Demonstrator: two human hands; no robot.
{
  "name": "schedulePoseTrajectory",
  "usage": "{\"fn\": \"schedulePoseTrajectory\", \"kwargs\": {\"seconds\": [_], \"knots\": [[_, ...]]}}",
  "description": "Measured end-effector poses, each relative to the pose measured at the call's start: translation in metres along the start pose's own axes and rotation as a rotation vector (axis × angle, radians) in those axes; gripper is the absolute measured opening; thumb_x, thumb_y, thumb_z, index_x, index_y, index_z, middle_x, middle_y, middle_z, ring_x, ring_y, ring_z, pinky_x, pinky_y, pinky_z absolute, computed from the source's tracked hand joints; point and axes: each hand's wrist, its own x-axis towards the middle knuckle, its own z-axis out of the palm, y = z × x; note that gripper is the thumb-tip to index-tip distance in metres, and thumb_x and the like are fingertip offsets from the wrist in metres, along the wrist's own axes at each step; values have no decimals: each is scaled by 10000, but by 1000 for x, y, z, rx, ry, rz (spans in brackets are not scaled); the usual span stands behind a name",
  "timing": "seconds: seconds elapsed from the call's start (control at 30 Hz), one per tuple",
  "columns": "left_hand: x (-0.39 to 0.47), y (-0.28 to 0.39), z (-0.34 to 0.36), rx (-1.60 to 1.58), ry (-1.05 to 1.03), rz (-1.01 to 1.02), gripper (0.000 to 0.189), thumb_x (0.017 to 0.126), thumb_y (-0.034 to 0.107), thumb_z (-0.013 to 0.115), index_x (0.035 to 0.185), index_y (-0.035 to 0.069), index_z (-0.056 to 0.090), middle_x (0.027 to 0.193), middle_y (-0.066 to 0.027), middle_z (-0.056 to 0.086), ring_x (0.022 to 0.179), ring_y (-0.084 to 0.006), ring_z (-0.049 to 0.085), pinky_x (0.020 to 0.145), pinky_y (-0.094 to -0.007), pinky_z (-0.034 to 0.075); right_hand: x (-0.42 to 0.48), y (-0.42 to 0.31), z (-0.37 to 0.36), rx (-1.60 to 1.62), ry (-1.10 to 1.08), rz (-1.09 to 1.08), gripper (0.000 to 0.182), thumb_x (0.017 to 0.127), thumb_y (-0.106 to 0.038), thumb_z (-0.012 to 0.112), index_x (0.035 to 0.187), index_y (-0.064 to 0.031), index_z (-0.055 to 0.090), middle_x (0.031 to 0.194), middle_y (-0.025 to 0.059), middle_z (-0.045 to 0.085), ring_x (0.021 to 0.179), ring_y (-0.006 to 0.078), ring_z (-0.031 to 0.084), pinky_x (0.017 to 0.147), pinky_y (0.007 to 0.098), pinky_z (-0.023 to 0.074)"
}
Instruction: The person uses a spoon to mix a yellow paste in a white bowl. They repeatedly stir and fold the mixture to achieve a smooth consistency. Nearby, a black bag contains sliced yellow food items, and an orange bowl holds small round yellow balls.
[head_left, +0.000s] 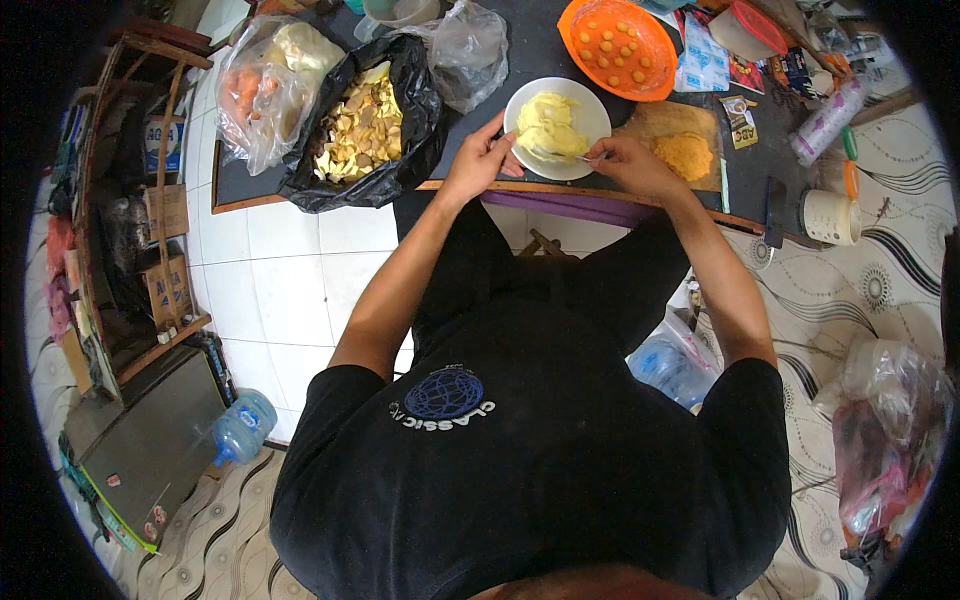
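A white bowl (517, 105) stands at the table's near edge with a pale yellow mash (551, 127) inside. My left hand (484, 156) grips the bowl's left rim, thumb on top and fingers beneath. In my right hand (634, 165) is the handle of a metal spoon (579, 157), whose far end lies in the mash. Just right of that hand, a mound of grated orange food (682, 155) sits on a wooden board (651, 118). Beyond the bowl, an orange plastic basin (579, 41) holds several small round dough balls (605, 46).
A black plastic bag (416, 112) full of peelings (364, 127) sits left of the bowl, beside a clear bag of carrots (251, 94). A knife (774, 210) overhangs the table's right edge. Sachets (740, 120) and a lidded tub (739, 31) crowd the right side.
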Motion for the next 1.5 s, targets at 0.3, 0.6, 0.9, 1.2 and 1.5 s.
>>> {"fn": "schedulePoseTrajectory", "kwargs": {"seconds": [0.3, 0.6, 0.9, 1.2, 1.5], "knots": [[-1, -1, 1, 53, 49, 22, 542, 1061, 113, 521, 1571, 56, 349, 751, -86, 680, 661, -147, 691, 642, -294, 605, -4, -1, -9, 737, -67, 280, 165, 1079, -223, 498, 1061, -115, 623, 672, -102, 341, 515, 18, 271, 447, 211, 210], [-2, -3, 0, 48, 60, 44, 541, 1055, 105, 530, 1565, 47, 360, 747, -73, 677, 650, -126, 675, 638, -289, 598, -17, -24, -15, -252, 347, -362, 268, 998, -126, 556, 1234, -50, 658, 790, 50, 629, 681, 235, 612, 662, 357, 494], [-5, 4, 4, 90, 71, 35, 538, 1053, 105, 531, 1559, 31, 363, 745, -60, 674, 645, -118, 668, 632, -287, 596, -31, -36, 51, -847, 451, -36, 508, 857, -42, 575, 1356, -113, 634, 903, 190, 665, 792, 407, 683, 746, 492, 560], [-5, 0, 6, 141, 164, 73, 488, 1036, 102, 537, 1503, -6, 448, 712, -49, 685, 601, -102, 656, 604, -275, 582, -46, -69, -5, -647, 354, -70, 368, 862, -38, 586, 1203, -73, 720, 1041, 203, 725, 903, 403, 687, 840, 488, 545], [-8, 3, 14, 243, 202, 140, 467, 1012, 98, 560, 1455, -38, 507, 696, -39, 685, 603, -92, 661, 578, -245, 525, -38, -42, 63, -751, 452, -114, 430, 856, -93, 603, 1279, -105, 673, 817, 182, 680, 684, 385, 699, 655, 493, 575]]}}
